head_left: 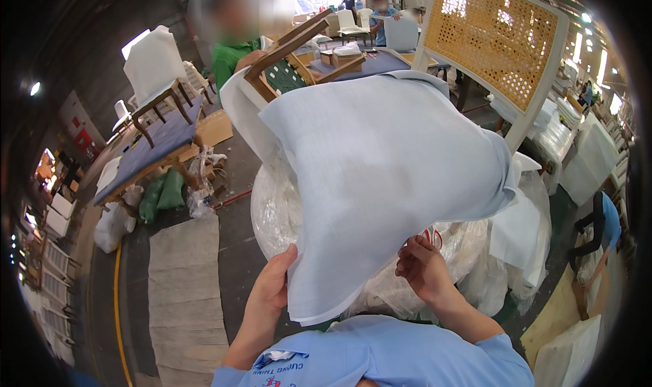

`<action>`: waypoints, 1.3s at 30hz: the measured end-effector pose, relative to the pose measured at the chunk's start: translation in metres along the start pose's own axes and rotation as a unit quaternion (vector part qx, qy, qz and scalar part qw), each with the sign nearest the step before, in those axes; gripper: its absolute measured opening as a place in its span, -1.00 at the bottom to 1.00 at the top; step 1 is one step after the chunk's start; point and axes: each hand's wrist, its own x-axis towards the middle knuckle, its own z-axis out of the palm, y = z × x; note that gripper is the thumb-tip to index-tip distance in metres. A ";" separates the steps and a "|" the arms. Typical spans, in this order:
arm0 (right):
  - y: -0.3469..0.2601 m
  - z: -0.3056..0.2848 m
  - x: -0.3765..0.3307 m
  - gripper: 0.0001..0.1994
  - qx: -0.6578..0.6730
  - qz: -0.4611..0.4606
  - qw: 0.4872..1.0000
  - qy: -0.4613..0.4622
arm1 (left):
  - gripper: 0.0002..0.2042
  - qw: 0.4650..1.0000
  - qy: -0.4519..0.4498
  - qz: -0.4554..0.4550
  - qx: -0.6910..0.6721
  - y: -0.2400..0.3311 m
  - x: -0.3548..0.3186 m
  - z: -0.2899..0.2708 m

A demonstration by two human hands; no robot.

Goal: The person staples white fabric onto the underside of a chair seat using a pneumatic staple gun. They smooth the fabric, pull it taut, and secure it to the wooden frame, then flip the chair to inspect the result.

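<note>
A large pale blue-white fabric sheet (401, 149) spreads in front of me, draped over something it hides, with its near corner hanging toward my chest. My left hand (275, 282) grips the sheet's left edge near that corner, thumb in sight and fingers behind the cloth. At the right edge of the cloth, my right hand (424, 270) has its fingers pinched together; what lies between them is hidden. Red loops like scissor handles (433, 237) show just beyond these fingers; whether the hand holds them I cannot tell. Clear plastic wrap (278, 207) bulges beneath the sheet.
Ahead, a person in green (234, 64) is beside an upturned wooden chair frame (288, 54). A cane-panelled chair back (489, 40) rises at the right. To the left stand a blue-topped table (159, 142) bearing a covered chair (153, 64), and green sacks (163, 193). Another person (604, 224) bends at far right.
</note>
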 end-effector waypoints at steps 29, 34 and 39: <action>0.012 -0.010 0.005 -0.76 0.081 -0.008 0.997 0.000 | -0.48 0.998 -0.059 -0.012 0.006 -0.017 0.040 0.018; 0.017 -0.004 0.005 -0.70 0.139 -0.010 0.990 0.001 | -0.42 0.998 -0.066 -0.016 -0.014 -0.002 0.032 0.017; 0.028 -0.005 0.013 -0.73 0.149 -0.033 0.988 -0.018 | -0.35 0.995 -0.086 -0.029 -0.040 0.007 0.040 0.025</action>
